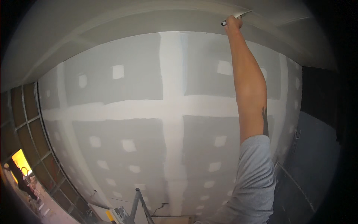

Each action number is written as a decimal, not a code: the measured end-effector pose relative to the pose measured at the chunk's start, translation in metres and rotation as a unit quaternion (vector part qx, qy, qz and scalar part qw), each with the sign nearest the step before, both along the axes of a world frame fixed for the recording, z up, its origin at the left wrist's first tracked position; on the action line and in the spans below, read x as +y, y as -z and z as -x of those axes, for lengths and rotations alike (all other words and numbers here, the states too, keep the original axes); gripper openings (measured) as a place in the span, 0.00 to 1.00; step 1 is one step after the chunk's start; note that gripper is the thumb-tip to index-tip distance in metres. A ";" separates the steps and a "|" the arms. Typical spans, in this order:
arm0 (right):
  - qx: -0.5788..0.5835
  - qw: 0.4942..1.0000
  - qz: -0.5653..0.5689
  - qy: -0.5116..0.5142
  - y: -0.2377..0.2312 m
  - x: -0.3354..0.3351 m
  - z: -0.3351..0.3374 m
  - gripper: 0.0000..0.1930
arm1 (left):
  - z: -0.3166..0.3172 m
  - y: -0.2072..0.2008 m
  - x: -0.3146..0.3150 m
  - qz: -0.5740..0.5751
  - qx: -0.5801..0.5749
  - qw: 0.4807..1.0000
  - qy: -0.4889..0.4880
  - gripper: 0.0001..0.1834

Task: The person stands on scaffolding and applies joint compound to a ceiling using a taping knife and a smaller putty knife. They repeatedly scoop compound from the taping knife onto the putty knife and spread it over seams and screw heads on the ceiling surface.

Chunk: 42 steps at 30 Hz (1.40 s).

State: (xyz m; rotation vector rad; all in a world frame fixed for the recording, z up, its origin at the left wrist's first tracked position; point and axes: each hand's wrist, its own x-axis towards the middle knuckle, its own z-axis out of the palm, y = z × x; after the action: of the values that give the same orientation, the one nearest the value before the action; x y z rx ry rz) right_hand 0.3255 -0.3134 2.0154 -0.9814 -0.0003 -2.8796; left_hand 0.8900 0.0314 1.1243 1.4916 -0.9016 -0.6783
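Observation:
My right arm reaches up from the lower right, and my right hand point(234, 23) is closed around the dark handle of a putty knife point(244, 14). Its thin blade lies at the grey ceiling point(201, 18), close to a pale band of joint compound; whether the edge presses on it I cannot tell. Below the hand stands a drywall wall point(126, 89) with white taped seams point(172, 78) and several white patches over fastener spots. My left hand is out of view.
A grey A-shaped metal frame point(138, 198) rises at the bottom, beside yellow and grey tools point(112, 215). An open stud wall point(31, 123) runs along the left, with a bright yellow area point(21, 162) and floor debris beyond. A dark wall panel point(317, 149) stands right.

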 end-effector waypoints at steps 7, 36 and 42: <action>0.123 0.989 -0.071 0.047 -0.019 -0.048 -0.119 0.20 | -0.014 0.022 0.008 0.029 0.071 0.997 -0.030 0.27; 0.614 0.476 -0.562 0.284 0.808 0.376 -0.015 0.41 | 0.248 -0.090 -0.153 -0.086 0.334 0.795 0.498 0.29; 0.091 0.710 -0.698 -0.033 0.873 0.426 0.107 0.20 | 0.408 -0.110 -0.129 -0.108 0.350 0.780 0.506 0.30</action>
State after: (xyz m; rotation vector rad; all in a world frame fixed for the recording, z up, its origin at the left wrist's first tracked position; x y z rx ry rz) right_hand 0.2186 0.1129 1.1425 -0.7478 1.7427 -1.7070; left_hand 0.4816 -0.0979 1.2341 0.6789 -0.9907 -2.0280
